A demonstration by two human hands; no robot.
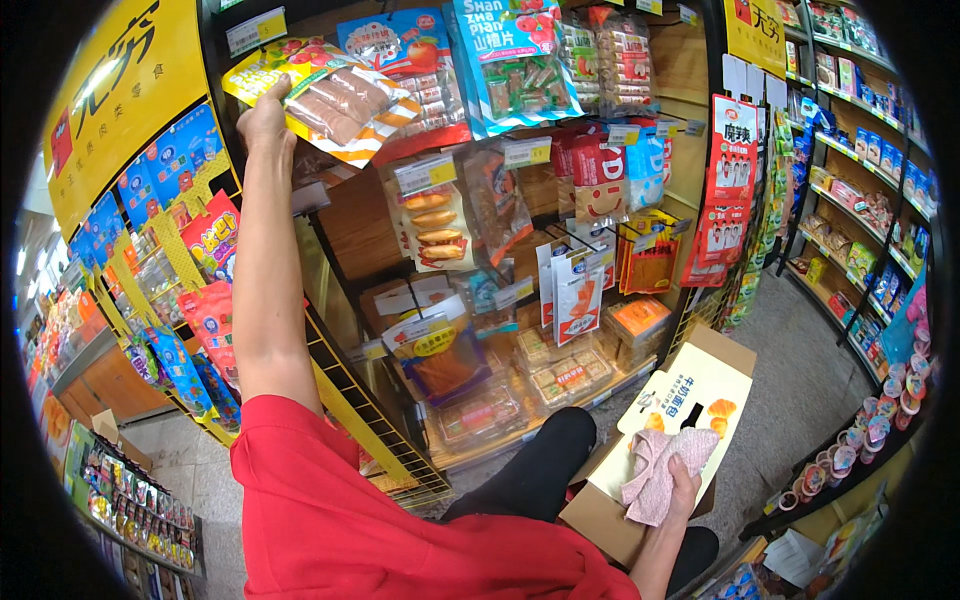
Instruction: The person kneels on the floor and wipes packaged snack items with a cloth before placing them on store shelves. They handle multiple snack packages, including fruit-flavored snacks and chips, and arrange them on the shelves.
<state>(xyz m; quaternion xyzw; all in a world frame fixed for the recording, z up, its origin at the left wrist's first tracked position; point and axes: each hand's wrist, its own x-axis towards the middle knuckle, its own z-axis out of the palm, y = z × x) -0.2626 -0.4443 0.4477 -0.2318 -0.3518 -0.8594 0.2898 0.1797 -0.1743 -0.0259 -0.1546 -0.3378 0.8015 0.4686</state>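
My left hand (268, 120) is raised at the upper left and grips the edge of a yellow snack bag (341, 105) with brown rolls showing through its clear window. Blue snack bags (517, 67) hang just right of it on rack hooks. Low at the right, my right hand (684, 480) holds a crumpled pink cloth (656, 469). The cloth is over an open cardboard box (607, 521), whose pale yellow printed flap (694, 405) stands up behind it.
Before me stands a wooden-backed rack with hanging packets (577, 292), price tags (425, 175) and clear pastry trays (568, 375) on its bottom shelf. A yellow wire side panel (375, 420) borders it at the left. Stocked shelves (862, 157) line the aisle at the right.
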